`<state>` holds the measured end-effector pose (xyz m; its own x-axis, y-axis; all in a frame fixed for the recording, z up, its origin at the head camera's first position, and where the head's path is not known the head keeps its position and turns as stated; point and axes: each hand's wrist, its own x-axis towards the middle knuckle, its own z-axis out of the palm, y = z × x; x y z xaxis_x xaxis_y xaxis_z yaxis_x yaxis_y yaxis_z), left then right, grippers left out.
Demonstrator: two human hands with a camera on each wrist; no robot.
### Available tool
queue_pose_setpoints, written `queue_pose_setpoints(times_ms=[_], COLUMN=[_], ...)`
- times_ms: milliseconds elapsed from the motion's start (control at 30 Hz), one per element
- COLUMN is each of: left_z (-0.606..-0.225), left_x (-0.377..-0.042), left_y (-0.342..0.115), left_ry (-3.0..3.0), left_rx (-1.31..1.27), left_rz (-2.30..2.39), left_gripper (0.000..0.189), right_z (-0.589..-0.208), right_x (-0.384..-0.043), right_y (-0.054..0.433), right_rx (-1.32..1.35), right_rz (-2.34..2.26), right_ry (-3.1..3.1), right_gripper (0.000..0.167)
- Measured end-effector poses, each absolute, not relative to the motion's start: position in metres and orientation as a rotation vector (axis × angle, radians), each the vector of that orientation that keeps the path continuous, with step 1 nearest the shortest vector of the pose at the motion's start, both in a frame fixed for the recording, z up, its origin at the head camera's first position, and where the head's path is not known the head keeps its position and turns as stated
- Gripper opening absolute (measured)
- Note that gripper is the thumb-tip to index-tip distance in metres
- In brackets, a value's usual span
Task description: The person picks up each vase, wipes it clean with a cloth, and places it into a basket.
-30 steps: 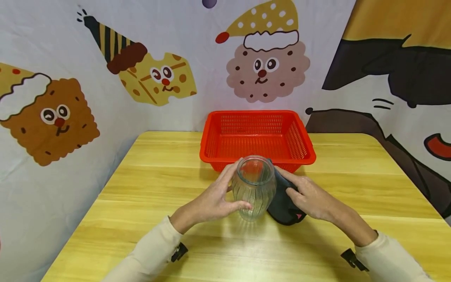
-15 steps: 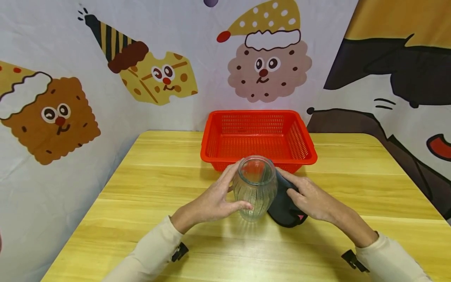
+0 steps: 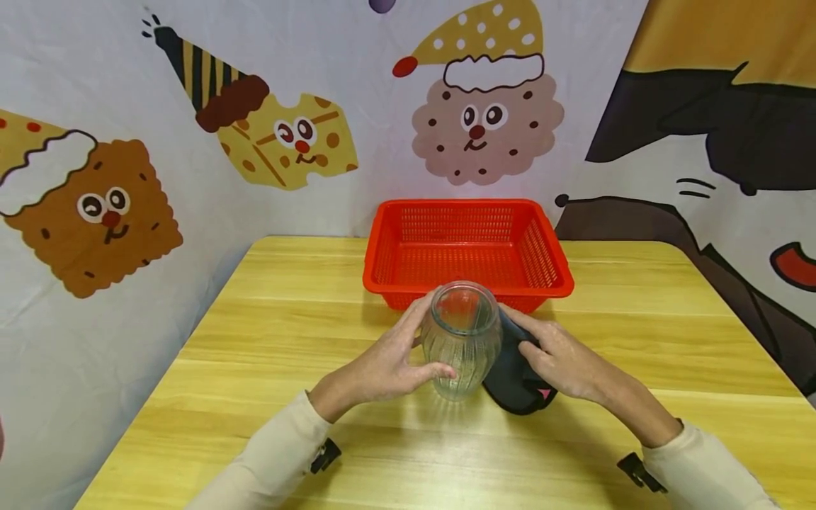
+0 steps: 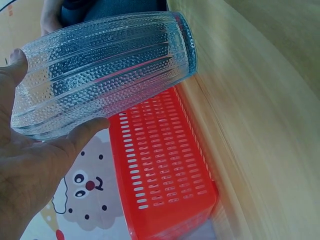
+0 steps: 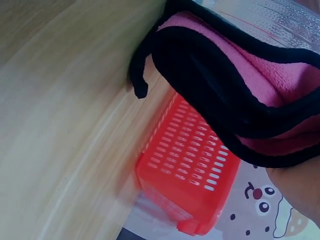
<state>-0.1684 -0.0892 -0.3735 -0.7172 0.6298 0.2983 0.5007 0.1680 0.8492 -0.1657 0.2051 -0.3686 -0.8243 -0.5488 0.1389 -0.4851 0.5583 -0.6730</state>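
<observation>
My left hand [image 3: 389,358] grips a clear ribbed glass jar [image 3: 465,354], its thumb across the front of the glass and its fingers round the far left side. The jar stands upright in the head view, open mouth facing up, and its textured wall fills the upper part of the left wrist view. On the other side, my right hand [image 3: 564,358] holds a dark cloth [image 3: 513,375] with black edging against the jar's right side. The right wrist view shows the cloth's fuzzy pink inner face [image 5: 255,85] turned toward the glass. Some right fingers are hidden behind the cloth.
Just behind the jar, a red perforated plastic basket [image 3: 468,292] stands on the light wooden table [image 3: 287,319]. A patterned cartoon sheet [image 3: 370,142] hangs beyond the table's back edge and along the left.
The cloth's lower edge has slipped slightly toward the front, and its pink corner sits a little differently. Jar and both hands stay nearly in place.
</observation>
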Motion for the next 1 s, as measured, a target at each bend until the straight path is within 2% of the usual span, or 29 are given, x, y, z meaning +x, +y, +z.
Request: queue_pose_setpoints(times_ms=[1000], left_z=[-0.3722], left_x=[-0.1696], left_y=[-0.0885], left_ry=[2.211], left_rx=[1.140], left_rz=[1.604], left_gripper=[0.111], right_z=[-0.3732], right_x=[-0.1688], right_y=[0.2074], right_rx=[-0.857], right_rz=[-1.133], right_ry=[2.677], right_gripper=[0.063])
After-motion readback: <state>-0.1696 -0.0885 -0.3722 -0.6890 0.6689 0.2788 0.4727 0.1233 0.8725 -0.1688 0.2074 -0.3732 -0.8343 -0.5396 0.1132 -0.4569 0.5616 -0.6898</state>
